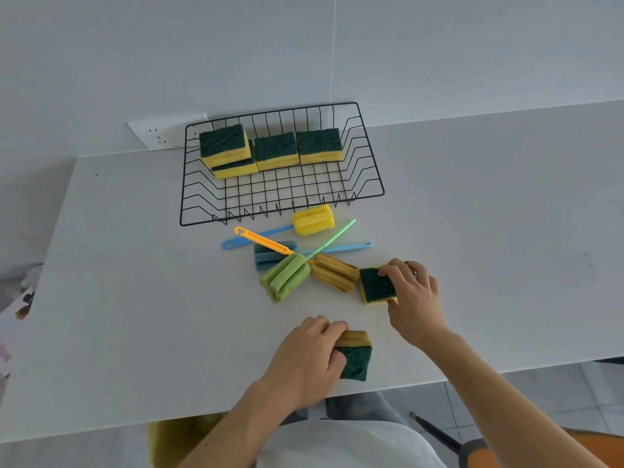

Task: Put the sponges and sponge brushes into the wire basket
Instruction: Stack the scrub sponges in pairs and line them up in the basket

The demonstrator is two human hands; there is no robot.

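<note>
A black wire basket [366, 184] stands at the back of the white table [135, 298], with several green-and-yellow sponges [277, 152] along its far side. In front of it lie sponge brushes crossed over each other: a yellow-headed one [314, 220], a blue-headed one [266, 261], a green one [285, 276] and an orange-handled one with a tan head [334, 272]. My right hand [413, 298] grips a green-and-yellow sponge [374, 286] lying flat on the table. Near the front edge my left hand [304, 356] holds another sponge [354, 354], tilted on its side.
A white wall socket [158, 135] sits on the wall behind the basket's left corner. Below the table's front edge are a chair leg [435, 430] and an orange seat [489, 457]. Papers [13, 319] lie at the far left.
</note>
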